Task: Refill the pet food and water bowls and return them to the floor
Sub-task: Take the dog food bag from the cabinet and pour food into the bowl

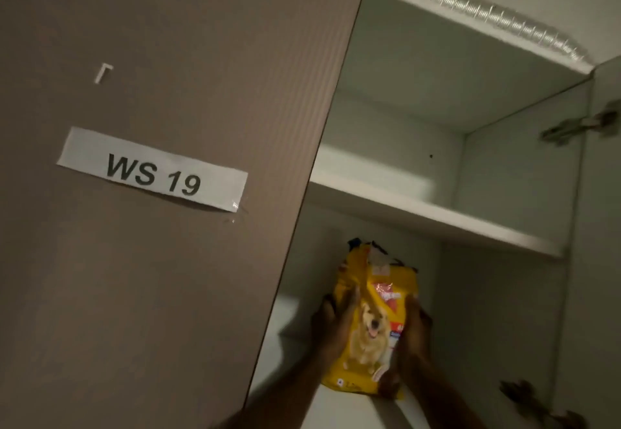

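Observation:
A yellow dog food bag [371, 324] with a dog's picture on its front stands upright in the lower compartment of an open wall cabinet. Its top is crumpled and open. My left hand [331, 326] grips the bag's left side and my right hand [415, 338] grips its right side, both arms reaching up from below. No food bowl or water bowl is in view.
The brown cabinet door [161, 193] on the left is shut and carries a paper label reading "WS 19" [153, 173]. A bare white shelf [433, 213] sits above the bag. The right door [605, 227] stands open, its hinges showing.

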Action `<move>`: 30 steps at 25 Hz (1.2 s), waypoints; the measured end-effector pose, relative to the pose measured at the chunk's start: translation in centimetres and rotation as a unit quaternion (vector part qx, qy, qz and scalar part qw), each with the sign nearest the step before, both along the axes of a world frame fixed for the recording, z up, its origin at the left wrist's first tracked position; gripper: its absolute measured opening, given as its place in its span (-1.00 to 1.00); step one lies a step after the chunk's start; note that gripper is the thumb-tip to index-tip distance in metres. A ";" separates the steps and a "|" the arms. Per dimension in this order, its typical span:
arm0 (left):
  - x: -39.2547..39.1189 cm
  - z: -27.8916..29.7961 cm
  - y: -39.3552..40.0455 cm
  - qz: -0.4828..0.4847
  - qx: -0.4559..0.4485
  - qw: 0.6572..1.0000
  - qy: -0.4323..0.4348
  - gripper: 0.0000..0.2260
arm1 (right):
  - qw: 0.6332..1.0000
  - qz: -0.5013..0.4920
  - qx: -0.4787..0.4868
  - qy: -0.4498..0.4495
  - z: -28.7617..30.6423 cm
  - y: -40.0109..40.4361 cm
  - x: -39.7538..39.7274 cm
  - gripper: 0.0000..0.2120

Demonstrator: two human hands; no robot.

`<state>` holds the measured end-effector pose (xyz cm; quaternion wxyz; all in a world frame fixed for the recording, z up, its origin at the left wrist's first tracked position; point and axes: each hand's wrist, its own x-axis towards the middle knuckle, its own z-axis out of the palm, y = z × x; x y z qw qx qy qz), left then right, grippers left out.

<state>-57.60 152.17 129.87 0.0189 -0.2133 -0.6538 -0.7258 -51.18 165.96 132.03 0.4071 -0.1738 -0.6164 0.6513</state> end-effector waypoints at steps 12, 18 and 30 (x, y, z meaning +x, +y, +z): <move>-1.5 -1.1 0.9 0.033 -0.006 0.998 0.059 -0.47 | 0.980 -0.160 0.106 -0.042 -2.0 2.1 -2.7 -0.38; 1.2 -1.2 -0.3 0.037 0.000 0.998 0.053 -0.63 | 0.975 -0.172 0.135 -0.036 -1.9 -0.2 1.6 -0.38; 18.2 -2.3 -7.8 0.081 0.009 0.993 0.085 -0.60 | 0.985 -0.084 0.145 0.046 -3.4 -6.5 16.6 -0.52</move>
